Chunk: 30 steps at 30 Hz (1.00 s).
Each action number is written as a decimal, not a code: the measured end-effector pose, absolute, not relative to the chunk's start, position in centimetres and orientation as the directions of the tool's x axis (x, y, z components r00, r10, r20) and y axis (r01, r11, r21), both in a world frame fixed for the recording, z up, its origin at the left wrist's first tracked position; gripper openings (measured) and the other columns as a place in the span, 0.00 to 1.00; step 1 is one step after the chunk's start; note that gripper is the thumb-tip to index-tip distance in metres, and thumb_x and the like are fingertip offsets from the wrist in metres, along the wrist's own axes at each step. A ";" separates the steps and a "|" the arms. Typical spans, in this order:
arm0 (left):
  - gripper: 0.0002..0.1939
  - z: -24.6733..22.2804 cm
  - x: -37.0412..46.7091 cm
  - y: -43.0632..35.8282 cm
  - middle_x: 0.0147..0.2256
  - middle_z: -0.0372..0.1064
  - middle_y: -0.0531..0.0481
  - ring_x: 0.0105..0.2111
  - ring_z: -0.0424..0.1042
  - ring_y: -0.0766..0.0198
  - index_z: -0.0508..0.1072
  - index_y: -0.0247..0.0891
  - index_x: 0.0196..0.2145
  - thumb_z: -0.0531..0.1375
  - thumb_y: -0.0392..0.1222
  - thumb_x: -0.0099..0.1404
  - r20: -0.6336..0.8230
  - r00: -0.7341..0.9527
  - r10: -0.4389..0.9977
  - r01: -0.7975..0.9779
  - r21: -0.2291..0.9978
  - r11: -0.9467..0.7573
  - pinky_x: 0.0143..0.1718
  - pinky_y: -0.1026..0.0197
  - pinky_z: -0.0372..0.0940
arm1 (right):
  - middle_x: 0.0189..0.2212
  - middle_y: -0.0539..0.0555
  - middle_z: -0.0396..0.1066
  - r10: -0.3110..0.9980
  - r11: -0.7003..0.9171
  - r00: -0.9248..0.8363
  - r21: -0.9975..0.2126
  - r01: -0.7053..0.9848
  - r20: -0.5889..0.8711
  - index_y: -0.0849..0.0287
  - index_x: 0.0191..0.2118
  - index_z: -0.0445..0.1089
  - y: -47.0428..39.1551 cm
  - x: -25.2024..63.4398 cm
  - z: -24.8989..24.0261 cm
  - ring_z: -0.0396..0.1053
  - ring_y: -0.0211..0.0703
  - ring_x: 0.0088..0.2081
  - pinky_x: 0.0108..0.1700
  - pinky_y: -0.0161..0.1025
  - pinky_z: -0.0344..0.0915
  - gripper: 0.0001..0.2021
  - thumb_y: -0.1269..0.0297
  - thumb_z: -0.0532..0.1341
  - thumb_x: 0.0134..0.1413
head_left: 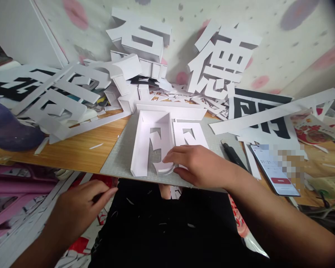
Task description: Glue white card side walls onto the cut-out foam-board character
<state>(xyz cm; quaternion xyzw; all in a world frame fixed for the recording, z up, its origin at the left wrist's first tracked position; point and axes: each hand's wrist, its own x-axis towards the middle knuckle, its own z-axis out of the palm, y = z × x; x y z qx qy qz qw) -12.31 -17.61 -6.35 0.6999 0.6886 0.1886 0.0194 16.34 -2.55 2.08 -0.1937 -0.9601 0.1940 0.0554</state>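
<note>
A white foam-board Chinese character lies on the grey cutting mat, with upright strips forming walls around much of its left half. My right hand is over its lower middle. Those fingers are bent around the inner edge of the left half, near a curved strip at the bottom. My left hand hangs in front of the table edge at the lower left, loosely curled, thumb apart from the fingers, with nothing visible in it. A long white strip stands along the character's top.
Finished white raised characters lean at the back wall. Scraps and character parts pile up left. To the right are a black utility knife, a phone, a printed character sheet and a long white strip.
</note>
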 end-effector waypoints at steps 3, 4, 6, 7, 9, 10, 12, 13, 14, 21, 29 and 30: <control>0.11 -6.9 -9.7 -17.1 0.27 0.74 0.58 0.25 0.72 0.69 0.73 0.42 0.32 0.55 0.46 0.69 0.482 0.105 0.870 0.901 0.325 -0.288 0.29 0.67 0.62 | 0.42 0.56 0.72 0.376 0.874 -0.926 -0.313 0.371 -0.048 0.61 0.48 0.72 -2.4 15.8 2.5 0.72 0.47 0.41 0.42 0.39 0.66 0.12 0.69 0.63 0.57; 0.08 -7.2 -9.0 -16.9 0.28 0.75 0.58 0.26 0.74 0.70 0.73 0.42 0.35 0.56 0.44 0.69 0.523 0.133 0.842 0.885 0.320 -0.339 0.30 0.67 0.63 | 0.41 0.55 0.72 0.382 0.880 -0.922 -0.282 0.382 -0.060 0.61 0.46 0.73 -2.5 15.7 2.4 0.71 0.46 0.39 0.40 0.39 0.65 0.11 0.66 0.64 0.58; 0.07 -7.6 -7.5 -16.6 0.32 0.77 0.57 0.29 0.75 0.70 0.73 0.41 0.40 0.56 0.40 0.69 0.557 0.183 0.810 0.858 0.312 -0.408 0.34 0.69 0.65 | 0.38 0.54 0.71 0.403 0.885 -0.913 -0.225 0.407 -0.067 0.61 0.40 0.73 -2.7 15.3 1.7 0.70 0.45 0.37 0.36 0.38 0.62 0.10 0.59 0.64 0.59; 0.08 -7.8 -6.9 -16.4 0.33 0.77 0.56 0.30 0.76 0.70 0.73 0.41 0.43 0.55 0.39 0.70 0.558 0.203 0.805 0.847 0.312 -0.430 0.35 0.69 0.66 | 0.36 0.54 0.71 0.413 0.886 -0.909 -0.202 0.417 -0.060 0.61 0.37 0.73 -2.8 15.1 1.3 0.70 0.44 0.35 0.33 0.37 0.60 0.12 0.56 0.63 0.60; 0.11 -8.0 -5.8 -16.1 0.32 0.77 0.56 0.29 0.76 0.70 0.70 0.39 0.48 0.53 0.38 0.70 0.541 0.224 0.811 0.836 0.321 -0.446 0.33 0.69 0.66 | 0.33 0.53 0.69 0.430 0.887 -0.903 -0.175 0.427 -0.026 0.61 0.32 0.71 -3.0 14.9 0.3 0.68 0.42 0.32 0.30 0.37 0.57 0.16 0.52 0.60 0.62; 0.13 -8.1 -5.3 -15.9 0.31 0.77 0.56 0.27 0.75 0.70 0.69 0.38 0.51 0.52 0.39 0.71 0.525 0.228 0.820 0.834 0.329 -0.443 0.30 0.68 0.66 | 0.32 0.53 0.68 0.432 0.889 -0.902 -0.169 0.426 -0.001 0.61 0.31 0.70 -3.0 14.8 -0.3 0.67 0.41 0.31 0.29 0.37 0.56 0.18 0.51 0.59 0.63; 0.15 -8.3 -4.7 -15.7 0.29 0.76 0.55 0.24 0.74 0.70 0.66 0.35 0.54 0.50 0.39 0.72 0.483 0.232 0.844 0.836 0.344 -0.427 0.27 0.68 0.66 | 0.31 0.53 0.67 0.430 0.894 -0.901 -0.165 0.416 0.056 0.61 0.30 0.69 -3.0 14.7 -1.2 0.65 0.40 0.29 0.29 0.37 0.54 0.20 0.50 0.56 0.65; 0.17 -8.4 -4.5 -15.6 0.28 0.75 0.55 0.23 0.74 0.69 0.65 0.34 0.55 0.49 0.40 0.72 0.467 0.236 0.852 0.836 0.349 -0.423 0.26 0.68 0.66 | 0.31 0.53 0.66 0.424 0.899 -0.902 -0.166 0.406 0.085 0.61 0.29 0.68 -3.0 14.7 -1.5 0.64 0.40 0.29 0.29 0.37 0.54 0.20 0.50 0.54 0.66; 0.17 -8.4 -4.3 -15.5 0.28 0.75 0.55 0.23 0.74 0.69 0.64 0.34 0.56 0.49 0.40 0.72 0.450 0.244 0.859 0.835 0.353 -0.422 0.26 0.68 0.66 | 0.30 0.53 0.66 0.414 0.904 -0.903 -0.167 0.393 0.114 0.61 0.29 0.68 -2.9 14.7 -1.9 0.63 0.40 0.28 0.29 0.37 0.53 0.21 0.50 0.52 0.67; 0.19 -9.1 -4.1 -15.3 0.33 0.77 0.53 0.26 0.76 0.67 0.61 0.36 0.58 0.49 0.38 0.71 0.443 0.260 0.858 0.806 0.389 -0.445 0.28 0.67 0.69 | 0.26 0.53 0.63 0.328 0.945 -0.893 -0.127 0.302 0.309 0.61 0.25 0.67 -2.4 14.6 -3.3 0.59 0.40 0.25 0.28 0.38 0.52 0.29 0.47 0.43 0.70; 0.19 -9.6 -4.3 -15.1 0.34 0.78 0.50 0.27 0.76 0.65 0.63 0.36 0.58 0.51 0.36 0.69 0.462 0.268 0.845 0.815 0.359 -0.455 0.28 0.65 0.70 | 0.41 0.62 0.69 0.353 0.932 -0.835 -0.237 0.274 0.422 0.65 0.44 0.70 -3.3 15.6 -3.9 0.69 0.46 0.37 0.34 0.39 0.66 0.23 0.49 0.49 0.68; 0.20 -9.6 -4.4 -15.1 0.35 0.78 0.50 0.27 0.77 0.65 0.63 0.37 0.58 0.51 0.36 0.69 0.465 0.266 0.844 0.815 0.360 -0.455 0.28 0.65 0.70 | 0.47 0.64 0.67 0.380 0.921 -0.804 -0.268 0.283 0.458 0.65 0.50 0.68 -3.7 16.1 -3.9 0.69 0.48 0.43 0.38 0.40 0.68 0.22 0.50 0.52 0.67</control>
